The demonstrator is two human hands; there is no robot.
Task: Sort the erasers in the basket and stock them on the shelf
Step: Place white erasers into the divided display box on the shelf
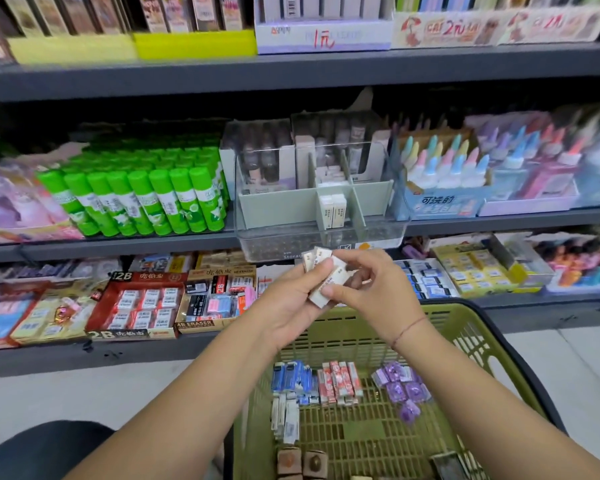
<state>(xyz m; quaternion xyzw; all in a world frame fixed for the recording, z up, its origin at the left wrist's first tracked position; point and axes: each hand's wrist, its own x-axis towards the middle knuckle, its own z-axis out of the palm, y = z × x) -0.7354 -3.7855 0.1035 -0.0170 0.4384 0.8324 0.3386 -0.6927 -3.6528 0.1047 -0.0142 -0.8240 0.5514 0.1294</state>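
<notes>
Closest to us, a knee in dark cloth (35, 452) sits low and left of our fingers, over a pale tiled floor (568, 368). Straight beneath the fingers stands the green basket (478, 344), its slatted bottom carrying sorted clusters. We see blue-sleeved erasers (293, 379), too overlapped to count, and four or five red-and-white erasers (342, 382) in a row. Roughly six purple erasers (400, 389) lie under our right wrist, and two brown erasers (302, 462) lie at the near edge.

Our left hand (288, 303) curls its fingers round a small stack of white erasers (321, 284), at least three, with the thumb across the front. Our right hand (378, 289) pinches the same stack from the other side with thumb and bent fingers. We hold the stack in the air above the basket's far rim.

Just beyond our fingertips a clear bin (278, 242) sits on the grey shelf (499, 221), its front hanging over the edge. Grey-green dividers split it into compartments, and two boxed erasers (332, 211) stand upright at the front of the narrow middle one. Up and left of the fingers stand green glue sticks (136, 199), eight in the front row. Up and right stand glue bottles (440, 168) with pastel caps, too blurred to count. Level with the fingers on the left lies one red 2B box (136, 306) of erasers.
</notes>
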